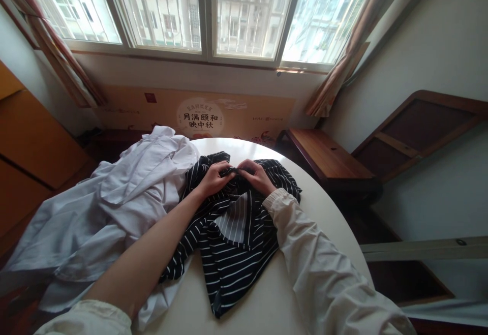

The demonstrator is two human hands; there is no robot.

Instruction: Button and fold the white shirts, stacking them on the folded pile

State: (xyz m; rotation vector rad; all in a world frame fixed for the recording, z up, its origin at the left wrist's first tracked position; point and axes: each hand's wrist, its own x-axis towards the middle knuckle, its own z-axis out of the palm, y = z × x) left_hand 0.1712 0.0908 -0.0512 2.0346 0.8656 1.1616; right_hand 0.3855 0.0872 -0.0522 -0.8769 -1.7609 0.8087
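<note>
A black shirt with white stripes [240,269] lies bunched on the round white table [335,223]. Its pale inner side shows near the middle. My left hand [215,178] pinches the dark cloth at the far part of the shirt. Close beside it, my right hand [256,176] grips the same edge, thumb and fingers closed. The two hands almost touch at the fingertips. Whatever small detail sits between them is too tiny to make out. To the left, against the striped shirt, is a heap of white cloth [141,187].
The white heap spills over the table's left edge. A wooden bench [328,152] stands beyond the table on the right, by a brown wooden panel [423,126]. Behind are a printed banner [247,106] and a barred window [247,14] between curtains [335,86]. An orange cabinet [30,136] stands left.
</note>
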